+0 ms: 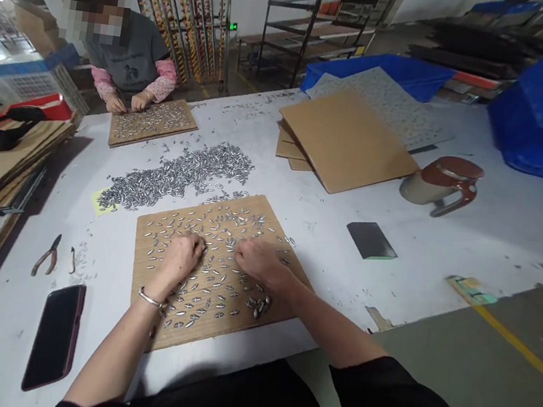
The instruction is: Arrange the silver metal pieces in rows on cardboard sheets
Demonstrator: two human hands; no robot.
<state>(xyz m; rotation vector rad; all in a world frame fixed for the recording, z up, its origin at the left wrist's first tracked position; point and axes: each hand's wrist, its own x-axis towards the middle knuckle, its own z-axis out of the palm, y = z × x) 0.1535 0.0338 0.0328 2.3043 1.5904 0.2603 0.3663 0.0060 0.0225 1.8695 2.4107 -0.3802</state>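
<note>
A brown cardboard sheet [162,336] lies before me, dotted with small silvery pointed metal pieces [220,306]. On its left half, my left hand [184,255] rests with fingers curled together; what they pinch, if anything, is too small to make out. My right hand [259,261] is closed too, its fingertips down at the sheet's right half among the pieces, and its grip is hidden. Beneath my right wrist sits a little cluster of darker metal pieces [258,305]. A long heap of the same silvery pieces [179,174] spreads over the table just beyond the sheet.
Pliers [48,257], a small pointed tool [72,260] and a phone [54,338] lie at left. To the right are a dark block [371,240], a mug [439,183] and stacked cardboard [346,140]. Across the table [517,218], a co-worker [134,63] handles another covered board [154,123].
</note>
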